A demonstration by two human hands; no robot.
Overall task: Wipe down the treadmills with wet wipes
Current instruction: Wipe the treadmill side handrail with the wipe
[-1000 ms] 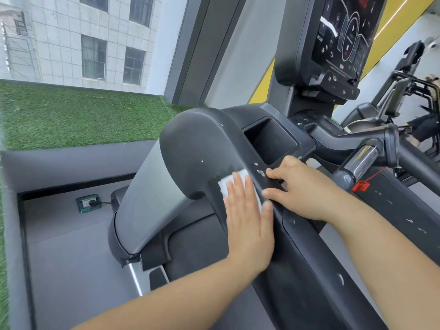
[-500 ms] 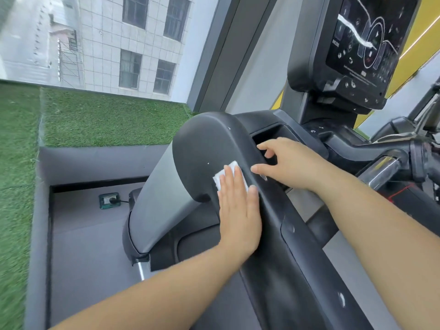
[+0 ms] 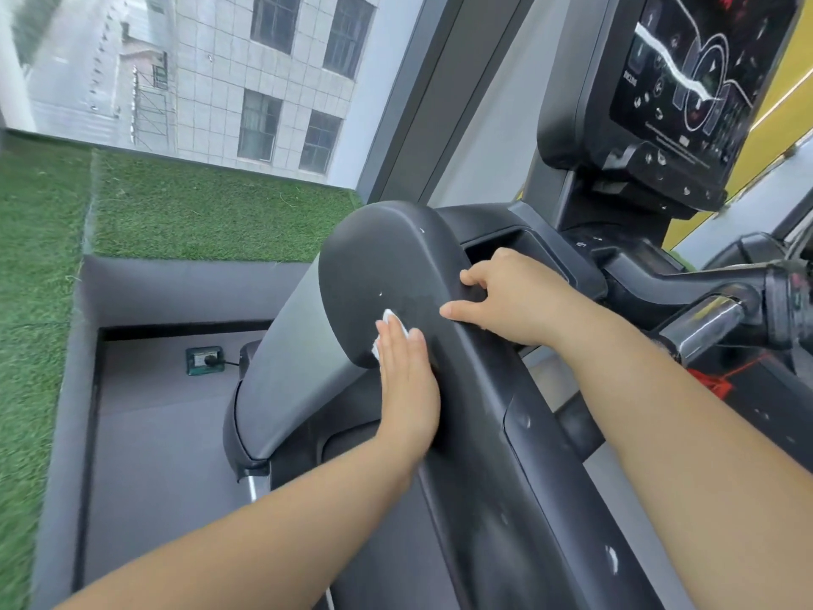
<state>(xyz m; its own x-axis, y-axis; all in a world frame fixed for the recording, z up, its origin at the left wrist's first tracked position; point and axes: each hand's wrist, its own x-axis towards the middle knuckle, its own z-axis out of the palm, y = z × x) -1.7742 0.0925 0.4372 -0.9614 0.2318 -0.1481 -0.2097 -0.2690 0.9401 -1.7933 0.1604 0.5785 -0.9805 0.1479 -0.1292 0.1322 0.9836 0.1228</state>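
A black treadmill side arm runs from the lower right up to a rounded end. My left hand lies flat on the outer face of that arm, fingers together, pressing a white wet wipe against it; only the wipe's top edge shows past my fingertips. My right hand rests on the arm's top edge beside a recessed tray, thumb and fingers spread, nothing in it. The console screen stands above at the upper right.
A chrome and black handlebar with a red safety clip sits at the right. Below left lies grey floor with a green power socket and plugged cord. Artificial grass and a window fill the left.
My left hand has slid the wipe forward along the arm toward its rounded end, and less of the wipe shows. My right hand has moved forward along the top edge. The view tilted up.
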